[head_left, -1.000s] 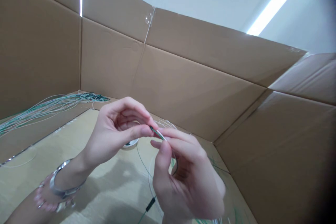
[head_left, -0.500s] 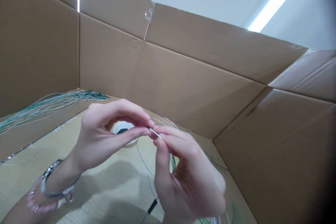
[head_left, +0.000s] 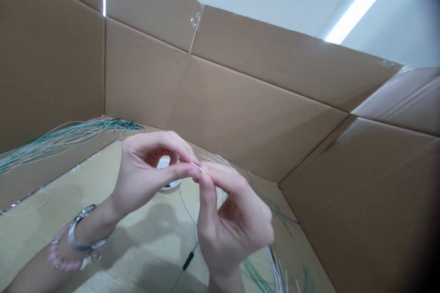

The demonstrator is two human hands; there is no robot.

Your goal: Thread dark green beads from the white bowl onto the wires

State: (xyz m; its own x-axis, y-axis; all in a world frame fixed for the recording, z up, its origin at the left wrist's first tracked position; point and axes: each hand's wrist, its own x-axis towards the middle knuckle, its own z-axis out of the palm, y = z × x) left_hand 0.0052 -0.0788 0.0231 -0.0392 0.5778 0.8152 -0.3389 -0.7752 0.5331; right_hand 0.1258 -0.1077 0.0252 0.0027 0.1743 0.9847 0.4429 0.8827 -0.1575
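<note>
At the centre of the head view, a short length of white wire [head_left: 197, 167] runs between my two pinched hands. My left hand [head_left: 147, 165] closes thumb and index finger on its left end; any small part there is hidden by the fingertips. My right hand [head_left: 233, 210] pinches the same wire from the other side, fingertips nearly touching the left ones. Behind my left fingers stands a small white bowl [head_left: 176, 184], with a bit of something black inside it, mostly covered. Below the hands, a green wire carries a black cylindrical piece [head_left: 188, 261].
Cardboard walls [head_left: 240, 100] enclose the pale work surface [head_left: 137, 256]. A bundle of green and white wires [head_left: 68, 139] lies at the far left. More loose wires [head_left: 271, 270] lie beside and beyond my right hand. My left wrist wears a watch and a pink bead bracelet [head_left: 63, 263].
My left hand has shifted slightly right and my right hand slightly left. The dark tip seen at the left fingertips is now hidden, and less white wire shows.
</note>
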